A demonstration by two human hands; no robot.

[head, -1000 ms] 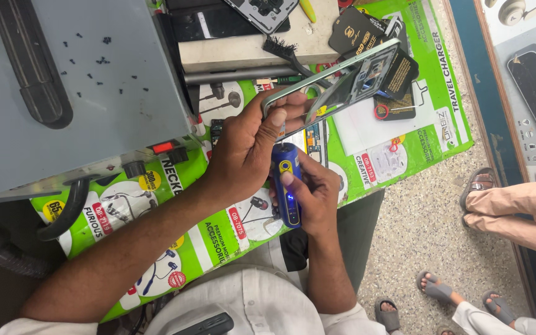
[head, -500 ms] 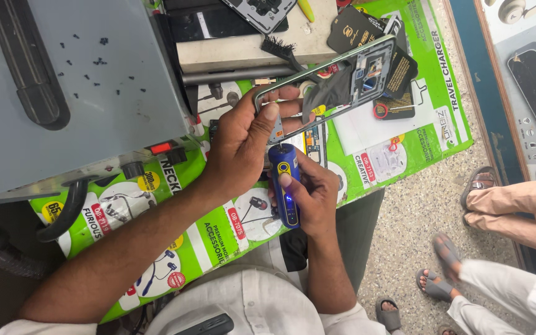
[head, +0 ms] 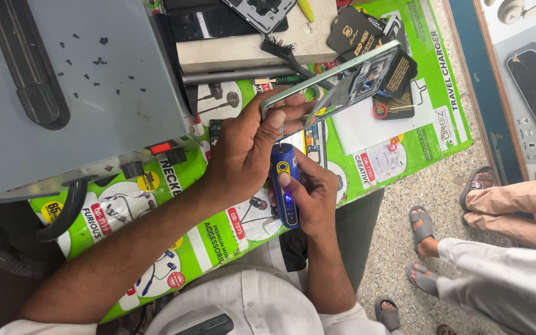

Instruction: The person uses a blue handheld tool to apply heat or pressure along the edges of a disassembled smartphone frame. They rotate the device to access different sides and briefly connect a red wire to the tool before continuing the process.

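Phone frame (head: 342, 80) — tilted at upper centre of the frame, long axis rising rightward — is pinched at its lower-left end by the left hand (head: 246, 152). Right hand (head: 308, 192), just below, clenches a blue electric screwdriver (head: 285, 186) pointing up at it, over the green table (head: 404, 149).

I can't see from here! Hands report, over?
Left hand grips opened phone. Right hand holds blue electric screwdriver, tip at phone's edge. Brush lies close behind.

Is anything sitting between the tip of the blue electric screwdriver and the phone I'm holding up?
Nothing visible does. The blue screwdriver in the right hand points up at the phone, but the left hand hides its tip, so contact is unclear.
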